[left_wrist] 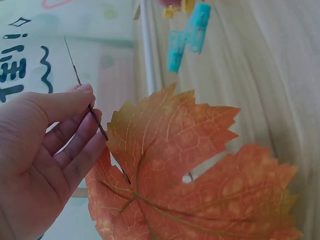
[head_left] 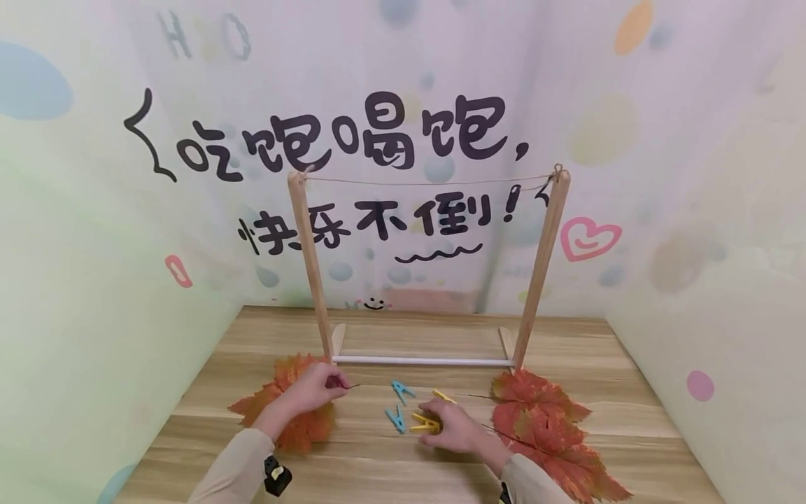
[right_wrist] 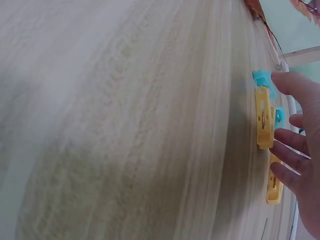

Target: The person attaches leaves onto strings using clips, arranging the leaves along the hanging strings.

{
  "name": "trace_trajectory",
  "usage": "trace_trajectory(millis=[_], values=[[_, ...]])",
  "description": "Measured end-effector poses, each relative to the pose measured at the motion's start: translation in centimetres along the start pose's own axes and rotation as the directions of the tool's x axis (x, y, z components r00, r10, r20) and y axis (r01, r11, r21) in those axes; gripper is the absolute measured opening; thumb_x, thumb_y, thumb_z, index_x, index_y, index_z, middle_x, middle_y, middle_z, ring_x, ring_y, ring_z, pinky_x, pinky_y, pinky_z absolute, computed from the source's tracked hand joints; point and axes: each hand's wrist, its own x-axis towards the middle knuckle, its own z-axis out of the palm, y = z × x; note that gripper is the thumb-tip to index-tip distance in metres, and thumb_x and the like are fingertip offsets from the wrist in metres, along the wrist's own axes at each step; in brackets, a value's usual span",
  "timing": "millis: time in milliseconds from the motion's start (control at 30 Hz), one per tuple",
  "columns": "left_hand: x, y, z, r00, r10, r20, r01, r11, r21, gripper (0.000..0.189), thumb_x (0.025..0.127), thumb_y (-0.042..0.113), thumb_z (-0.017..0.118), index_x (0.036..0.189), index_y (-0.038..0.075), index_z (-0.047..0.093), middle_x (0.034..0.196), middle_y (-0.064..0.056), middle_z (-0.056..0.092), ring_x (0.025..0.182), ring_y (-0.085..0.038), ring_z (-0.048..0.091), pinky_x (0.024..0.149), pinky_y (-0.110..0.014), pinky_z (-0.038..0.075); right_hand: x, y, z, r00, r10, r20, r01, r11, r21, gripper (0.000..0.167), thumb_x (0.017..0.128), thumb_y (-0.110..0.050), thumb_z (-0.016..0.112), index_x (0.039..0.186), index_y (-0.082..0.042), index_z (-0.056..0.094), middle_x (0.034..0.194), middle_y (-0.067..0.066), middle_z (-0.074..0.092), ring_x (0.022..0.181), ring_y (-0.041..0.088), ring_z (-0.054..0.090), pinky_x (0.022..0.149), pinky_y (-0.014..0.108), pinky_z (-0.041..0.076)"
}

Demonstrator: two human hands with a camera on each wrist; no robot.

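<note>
Nearest me: pale sleeves (head_left: 229, 465) of the person seated at the wood-look table (head_left: 352, 483), black gadget (head_left: 277, 476) on the L cuff.

L hand (head_left: 311, 388): thumb & index pinch the thin leaf stem (left_wrist: 75, 67), other fingers loosely bent behind. The L leaf (head_left: 308, 427), orange-red, is beside/below that hand, partly hidden by hand & forearm in head view.

R hand (head_left: 456, 425): thumb & fingers apart, a gap betw. them, around the near yellow clip (head_left: 423, 423); can't tell from this angle if skin touches plastic. Far yellow clip (head_left: 443, 396) just beyond the fingers. Two blue clips, far one (head_left: 401, 390) & near one (head_left: 397, 420), lie betw. the hands, nearer R. Two more leaves, upper (head_left: 535, 395) & lower (head_left: 554, 448), on R side, overlapping, stems pointing inward.

Behind: wooden frame (head_left: 541, 273) w/ string (head_left: 403, 183) tied across the top, white rod (head_left: 422, 361) low betw. the posts.

Risks (my judgement): stem is v. thin & held at one spot, so a loose pinch could let the leaf twist or drop. Clips are crowded; closing fingers carelessly might shove the near blue one or take hold askew. R forearm is close to the lower leaf's stem, so a sideways sweep could drag that leaf. Raising a hand too near a post may bump the frame & shake the string.
</note>
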Motion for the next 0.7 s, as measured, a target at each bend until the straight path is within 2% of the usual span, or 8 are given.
trace_trajectory(millis=[200, 367, 700], values=[[0.4, 0.2, -0.9, 0.999, -0.024, -0.045, 0.025, 1.0, 0.002, 0.004, 0.077, -0.001, 0.068, 0.078, -0.001, 0.065, 0.07, -0.001, 0.061, 0.063, -0.005, 0.052, 0.056, -0.02, 0.047, 0.3, 0.1, 0.6, 1.0, -0.017, -0.017, 0.016, 1.0, -0.016, 0.052, 0.074, -0.028, 0.073, 0.114, 0.001, 0.058, 0.098, 0.003, 0.059, 0.087, 0.011, 0.054, 0.076, 0.025, 0.047], [0.5, 0.6, -1.4, 0.997, -0.063, -0.054, 0.062, 0.998, -0.01, 0.004, 0.077, 0.001, 0.068, 0.078, 0.002, 0.064, 0.07, 0.0, 0.06, 0.065, -0.007, 0.052, 0.057, -0.02, 0.047, 0.6, -0.1, 1.1, 0.999, -0.005, -0.035, 0.004, 1.0, -0.024, 0.046, 0.074, -0.026, 0.074, 0.11, -0.002, 0.06, 0.091, 0.0, 0.056, 0.081, 0.008, 0.049, 0.07, 0.022, 0.044], [1.1, 1.1, -2.1, 0.997, -0.035, -0.07, 0.035, 0.999, -0.001, 0.004, 0.079, 0.0, 0.066, 0.079, 0.002, 0.063, 0.072, -0.001, 0.06, 0.066, -0.008, 0.053, 0.059, -0.021, 0.047, 0.9, -0.5, 2.2, 0.995, 0.036, -0.093, -0.041, 0.998, -0.053, 0.036, 0.073, -0.029, 0.075, 0.099, -0.007, 0.065, 0.086, -0.004, 0.053, 0.078, 0.006, 0.048, 0.071, 0.023, 0.044]])
